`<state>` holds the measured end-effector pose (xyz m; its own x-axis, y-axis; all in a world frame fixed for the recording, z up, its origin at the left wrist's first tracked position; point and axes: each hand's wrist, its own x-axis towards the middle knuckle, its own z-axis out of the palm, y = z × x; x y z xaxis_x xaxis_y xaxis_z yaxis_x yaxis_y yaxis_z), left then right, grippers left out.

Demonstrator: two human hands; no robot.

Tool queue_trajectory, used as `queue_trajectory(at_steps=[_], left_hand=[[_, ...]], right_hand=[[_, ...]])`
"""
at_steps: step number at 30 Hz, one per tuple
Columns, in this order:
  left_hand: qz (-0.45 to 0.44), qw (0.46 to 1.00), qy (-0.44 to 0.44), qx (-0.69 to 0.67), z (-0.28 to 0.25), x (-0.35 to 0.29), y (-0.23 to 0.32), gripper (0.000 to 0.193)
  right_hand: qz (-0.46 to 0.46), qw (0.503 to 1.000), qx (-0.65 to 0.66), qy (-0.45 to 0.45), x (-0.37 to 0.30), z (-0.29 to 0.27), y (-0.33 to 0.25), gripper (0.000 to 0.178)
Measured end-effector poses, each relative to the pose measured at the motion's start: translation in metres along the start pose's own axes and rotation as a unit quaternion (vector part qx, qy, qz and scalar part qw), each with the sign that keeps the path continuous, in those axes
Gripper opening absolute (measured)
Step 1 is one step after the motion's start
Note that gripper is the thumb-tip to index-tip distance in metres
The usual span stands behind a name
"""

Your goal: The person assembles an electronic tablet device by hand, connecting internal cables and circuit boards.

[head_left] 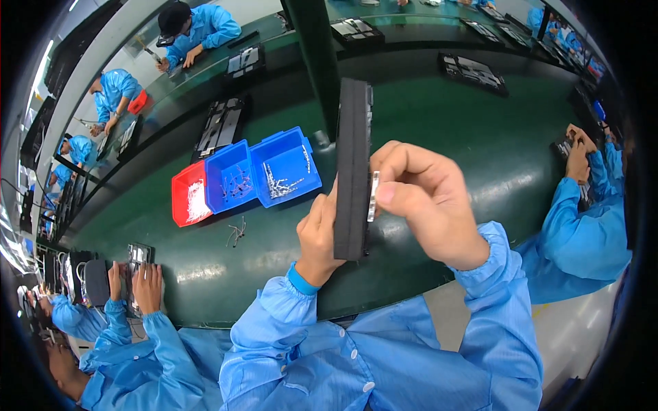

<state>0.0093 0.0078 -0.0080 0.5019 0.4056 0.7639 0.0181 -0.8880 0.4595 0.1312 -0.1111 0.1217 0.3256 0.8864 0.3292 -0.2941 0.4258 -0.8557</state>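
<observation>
My left hand point(317, 236) is closed around a black, foam-like block or tray point(352, 171), tilted up on edge so that its side is toward me. The fingers behind it are partly hidden. At its right face, my right hand point(435, 205) pinches a small silvery-white strip point(373, 196) between thumb and fingers. The strip stands upright against or very near that face; I cannot tell whether it touches. Most of the face is turned away from view.
Left of my hands a red bin point(179, 188) of white pieces adjoins two blue bins point(226, 159) with small parts. Thin wires point(236, 233) lie before them on the green table point(205, 274). A green post point(312, 61) rises behind. Co-workers' hands point(146, 286) work on either side.
</observation>
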Motion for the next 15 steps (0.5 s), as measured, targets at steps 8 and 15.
queue_trajectory(at_steps=[8,15], left_hand=[[0.039,0.997,0.047,-0.041,0.004,-0.002,-0.004,0.032],[-0.016,0.999,0.001,-0.047,-0.003,-0.003,0.004,0.047]], right_hand=[[-0.001,0.998,-0.062,-0.01,0.005,0.005,0.007,0.004],[-0.002,0.996,-0.086,-0.005,0.002,0.007,0.004,0.004]])
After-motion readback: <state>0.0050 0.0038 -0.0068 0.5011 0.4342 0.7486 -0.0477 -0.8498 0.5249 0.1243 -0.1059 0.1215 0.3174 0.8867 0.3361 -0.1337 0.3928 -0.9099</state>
